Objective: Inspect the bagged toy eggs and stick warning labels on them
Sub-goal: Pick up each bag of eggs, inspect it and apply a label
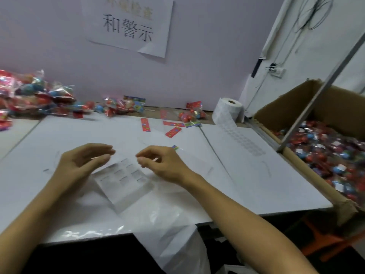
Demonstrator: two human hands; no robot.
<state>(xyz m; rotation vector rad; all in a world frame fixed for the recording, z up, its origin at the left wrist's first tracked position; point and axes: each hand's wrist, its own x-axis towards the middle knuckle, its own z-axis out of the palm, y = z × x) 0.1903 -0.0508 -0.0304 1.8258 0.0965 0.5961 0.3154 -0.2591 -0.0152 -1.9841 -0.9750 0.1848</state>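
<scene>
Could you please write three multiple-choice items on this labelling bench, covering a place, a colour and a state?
1. Where is the cardboard box of bagged toy eggs?
A. right of the table
B. under the wall sign
C. at the left edge

2. What colour is the label roll?
A. red
B. white
C. blue

3. What does the left hand do?
A. grips a bag
B. hovers with relaxed fingers above the label sheet
C. presses the roll

Answers: 1 A, the box stands at the table's right edge; 2 B, roll and strip are white; 3 B, its fingers hold nothing.
</scene>
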